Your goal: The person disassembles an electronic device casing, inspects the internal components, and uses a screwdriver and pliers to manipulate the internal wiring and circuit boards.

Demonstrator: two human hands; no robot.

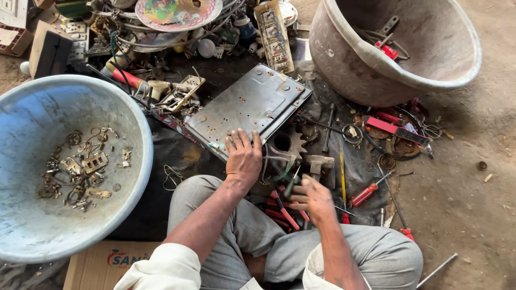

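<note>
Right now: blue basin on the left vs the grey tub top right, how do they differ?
The blue basin sits level and holds small loose metal fittings; the grey tub leans tilted and holds a few tools, one red-handled. The blue basin looks shallower, the grey tub deeper and dustier. Both are round, open, and rest on the ground.

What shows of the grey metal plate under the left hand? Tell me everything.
The grey metal plate is a flat, roughly rectangular sheet, scratched and rust-spotted, with small holes, screws and a raised edge. It lies tilted among scrap on dark ground. The left hand rests fingers-spread on its near edge; the right hand is apart from it.
</note>
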